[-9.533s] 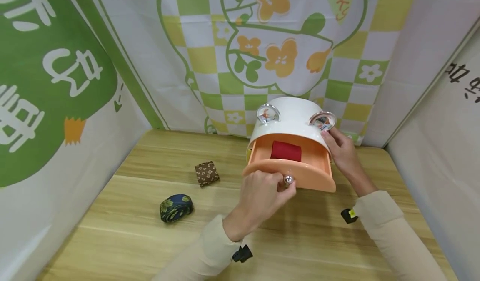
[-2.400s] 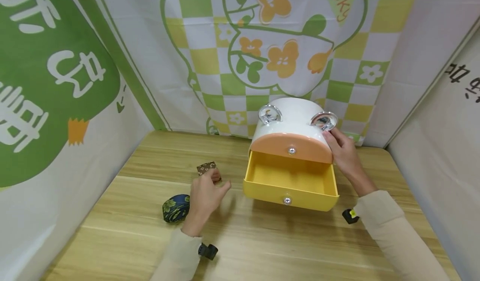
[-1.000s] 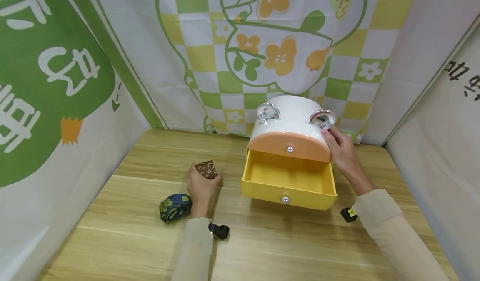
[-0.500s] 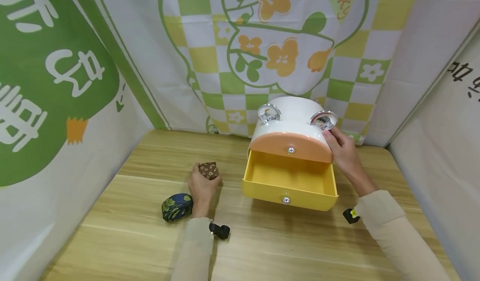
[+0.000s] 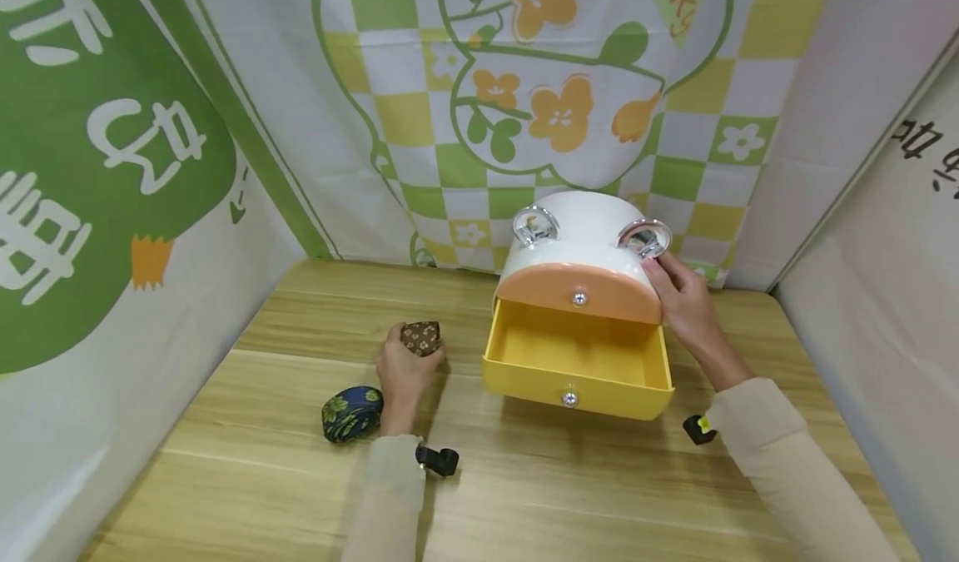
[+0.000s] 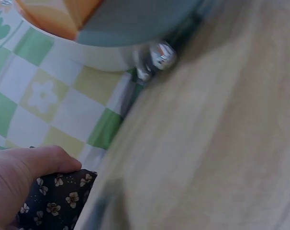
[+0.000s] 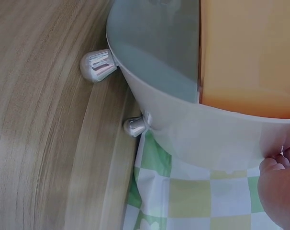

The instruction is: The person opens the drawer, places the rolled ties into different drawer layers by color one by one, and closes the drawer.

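Note:
My left hand (image 5: 404, 372) holds a brown flowered necktie (image 5: 421, 338), rolled up, between thumb and fingers at the left-middle of the table. In the left wrist view the thumb lies along the dark flowered cloth (image 6: 56, 201). A white frog-shaped drawer box (image 5: 592, 212) with silver ring eyes stands at the back right. My right hand (image 5: 685, 308) grips its right side below the ring eye; in the right wrist view the fingers (image 7: 280, 163) lie on the white shell. The lower yellow drawer (image 5: 524, 379) is pulled out and empty. Above it, the orange drawer (image 5: 539, 285) is closed.
A rolled navy necktie with green leaves (image 5: 352, 414) lies left of my left wrist. Wood-grain table (image 5: 247, 479) spreads in front; a checkered cloth wall (image 5: 419, 162) rises behind the box, with printed panels at both sides.
The orange drawer, earlier out with a red roll inside, is closed, and the yellow one is out. My left hand has left the knob, gripped the brown necktie and shifted it slightly right.

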`<state>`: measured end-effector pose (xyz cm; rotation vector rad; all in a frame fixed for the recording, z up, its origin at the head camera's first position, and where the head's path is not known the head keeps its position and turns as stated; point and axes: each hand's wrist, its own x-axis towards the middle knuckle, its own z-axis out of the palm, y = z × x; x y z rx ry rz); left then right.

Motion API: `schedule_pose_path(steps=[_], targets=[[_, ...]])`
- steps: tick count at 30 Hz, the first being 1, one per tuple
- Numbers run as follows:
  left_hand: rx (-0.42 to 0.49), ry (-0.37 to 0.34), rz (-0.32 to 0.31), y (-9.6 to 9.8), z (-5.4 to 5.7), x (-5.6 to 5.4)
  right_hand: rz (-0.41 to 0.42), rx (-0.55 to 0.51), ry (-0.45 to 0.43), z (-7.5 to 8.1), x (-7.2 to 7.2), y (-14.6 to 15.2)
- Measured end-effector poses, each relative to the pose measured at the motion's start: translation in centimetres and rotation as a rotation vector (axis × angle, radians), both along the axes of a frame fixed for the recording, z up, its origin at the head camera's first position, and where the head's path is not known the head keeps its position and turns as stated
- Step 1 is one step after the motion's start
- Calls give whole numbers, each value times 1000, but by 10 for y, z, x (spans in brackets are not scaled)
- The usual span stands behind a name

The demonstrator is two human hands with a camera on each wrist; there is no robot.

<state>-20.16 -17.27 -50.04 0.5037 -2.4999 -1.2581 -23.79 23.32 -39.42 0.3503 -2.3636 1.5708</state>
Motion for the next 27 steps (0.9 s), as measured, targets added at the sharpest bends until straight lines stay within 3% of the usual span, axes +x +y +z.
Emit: schedule_pose_path(steps=[5,14,27], targets=[[-16,29,-56,0,16,2,-1,-12,10,3,0,-1],[-87,-37,-198,-3,48,6,7,-25,15,-1,1,-2],[-110,-63,-390,-8,98,8,-33,-9,34,-1,0,-4]])
